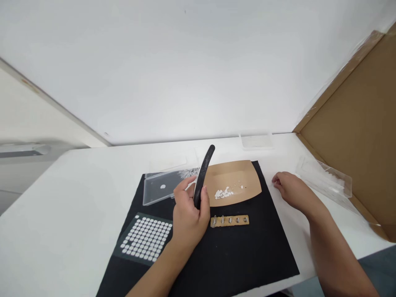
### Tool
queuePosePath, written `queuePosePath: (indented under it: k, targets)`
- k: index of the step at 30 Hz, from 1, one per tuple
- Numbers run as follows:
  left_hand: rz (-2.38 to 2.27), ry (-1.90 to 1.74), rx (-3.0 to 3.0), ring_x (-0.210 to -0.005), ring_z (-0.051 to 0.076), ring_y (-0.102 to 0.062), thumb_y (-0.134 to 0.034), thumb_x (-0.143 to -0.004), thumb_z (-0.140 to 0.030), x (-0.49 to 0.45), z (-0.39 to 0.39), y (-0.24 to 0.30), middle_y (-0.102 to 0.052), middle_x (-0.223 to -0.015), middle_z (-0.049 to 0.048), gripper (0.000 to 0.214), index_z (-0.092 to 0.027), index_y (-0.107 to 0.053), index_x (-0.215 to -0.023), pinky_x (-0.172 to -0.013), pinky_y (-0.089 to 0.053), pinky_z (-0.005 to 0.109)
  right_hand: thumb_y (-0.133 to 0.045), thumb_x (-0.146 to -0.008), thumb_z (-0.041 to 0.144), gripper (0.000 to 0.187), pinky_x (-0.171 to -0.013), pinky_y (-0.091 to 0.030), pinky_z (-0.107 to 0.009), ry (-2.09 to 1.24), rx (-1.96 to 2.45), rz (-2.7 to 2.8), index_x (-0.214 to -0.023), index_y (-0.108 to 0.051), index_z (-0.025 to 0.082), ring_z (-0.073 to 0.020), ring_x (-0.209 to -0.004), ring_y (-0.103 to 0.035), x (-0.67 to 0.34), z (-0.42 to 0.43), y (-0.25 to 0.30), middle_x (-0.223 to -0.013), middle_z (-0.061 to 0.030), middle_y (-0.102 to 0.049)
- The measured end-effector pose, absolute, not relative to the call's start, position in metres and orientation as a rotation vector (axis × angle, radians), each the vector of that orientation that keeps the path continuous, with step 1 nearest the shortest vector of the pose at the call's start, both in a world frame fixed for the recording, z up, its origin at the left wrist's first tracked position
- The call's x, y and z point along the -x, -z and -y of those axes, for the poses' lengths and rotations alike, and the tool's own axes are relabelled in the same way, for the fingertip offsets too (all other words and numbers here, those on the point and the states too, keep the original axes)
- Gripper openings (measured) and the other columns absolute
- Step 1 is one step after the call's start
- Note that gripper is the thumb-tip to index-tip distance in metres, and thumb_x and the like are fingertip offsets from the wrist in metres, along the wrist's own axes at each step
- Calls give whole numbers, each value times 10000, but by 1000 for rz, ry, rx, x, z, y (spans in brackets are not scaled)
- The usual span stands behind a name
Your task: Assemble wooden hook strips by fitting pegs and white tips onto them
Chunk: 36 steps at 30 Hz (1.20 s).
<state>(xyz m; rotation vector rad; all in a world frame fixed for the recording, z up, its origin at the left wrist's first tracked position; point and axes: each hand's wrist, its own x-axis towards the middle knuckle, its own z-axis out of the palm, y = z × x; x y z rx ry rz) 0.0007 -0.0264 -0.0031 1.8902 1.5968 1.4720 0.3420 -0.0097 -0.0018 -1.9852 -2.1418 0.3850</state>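
My left hand [191,210] is closed around a black curved nail file [204,171], which points up and away above the black mat. Under it to the right lies a brown paper tray [253,192] with small white pieces [223,193] on it. Nearer me sits a tan strip [233,221] bearing a row of small metal and clear pieces. My right hand [289,190] rests over the white table, right of the mat, its fingers curled together; whatever they may hold is hidden.
On the black mat [235,260], a dark sheet of white oval stickers [145,237] lies at left. Behind it is a clear plastic box [154,192] with slim pale pieces. More clear containers stand at the back [256,141] and right [328,177], beside a cardboard wall [355,119].
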Motion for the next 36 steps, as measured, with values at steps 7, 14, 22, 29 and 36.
queuePosePath:
  k: [7, 14, 22, 29, 36]
  targets:
    - [-1550, -1381, -1910, -1167, 303, -781, -545, -1083, -300, -3, 30, 5, -732, -1312, 205, 528, -136, -379, -1556, -905, -672, 426, -521, -1089, 349, 235, -865, -577, -415, -500, 1691, 1933, -1175, -725, 271, -262, -1007, -713, -322, 12, -25, -1142, -89, -739]
    - [-1418, -1012, -2150, -1205, 312, -763, -461, -1103, -298, -7, 37, -1, -681, -1477, 152, 495, -259, -469, -1597, -913, -676, 430, -686, -1024, 538, 312, -560, -512, -292, -1122, 1045, 1427, -959, -703, 233, -139, -607, -584, -245, 20, -15, -808, -11, -679]
    - [-1313, -1086, -2137, -970, 248, -811, -508, -1092, -285, -13, 44, -1, -776, -1289, 99, 412, -252, -537, -1502, -791, -659, 340, -702, -1021, 528, 302, -684, -563, -303, -1080, 1052, 1296, -927, -676, 242, -159, -727, -641, -211, 28, -2, -833, -9, -677]
    - [-1224, -1160, -2154, -620, 153, -642, -567, -1075, -317, -15, 41, -4, -672, -741, -17, 213, -206, -720, -1176, -619, -516, 254, -731, -1014, 474, 236, -707, -577, -310, -1017, 1042, 1305, -955, -706, 247, -153, -712, -647, -206, 32, 1, -826, -6, -688]
    - [-1249, -1247, -1986, -548, 120, -567, -648, -1040, -313, -18, 40, -6, -588, -630, -55, 172, -193, -769, -1064, -589, -472, 233, -688, -1050, 349, 121, -743, -616, -341, -915, 945, 1502, -987, -718, 250, -160, -774, -701, -204, 36, 8, -1021, -46, -716]
